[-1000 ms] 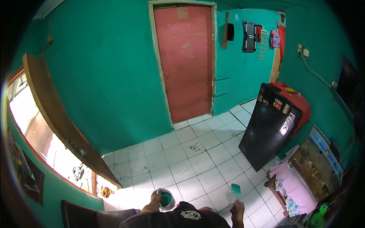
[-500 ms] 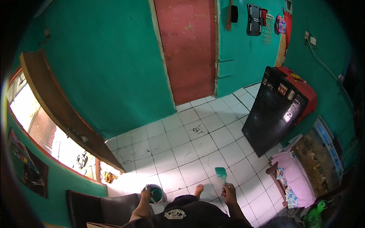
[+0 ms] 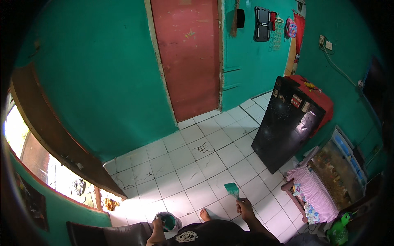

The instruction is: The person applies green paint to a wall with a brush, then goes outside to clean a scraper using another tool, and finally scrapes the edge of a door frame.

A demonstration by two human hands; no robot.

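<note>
My left hand (image 3: 157, 225) is closed at the rim of a paint bucket (image 3: 177, 223), low in front of me. Green paint (image 3: 169, 222) shows inside the bucket. In front of me to the right, my right hand (image 3: 245, 207) is wrapped round the handle of a wide paintbrush (image 3: 232, 189). Its bristles are coated in green paint and point up and away from my fist, over the tiled floor. The brush touches nothing but my hand.
Green walls (image 3: 98, 90) surround a dull red door (image 3: 188, 61). At the left stands an open wooden door (image 3: 57, 131). A dark fridge (image 3: 283, 127) and an aquarium (image 3: 334, 164) are on the right. A dark sofa (image 3: 102, 235) is at lower left. White floor tiles (image 3: 197, 172) carry dark marks.
The room has shifted leftward in view as my head turned right. My bare foot has come further forward. Both hands keep their hold on the bucket and the paintbrush.
</note>
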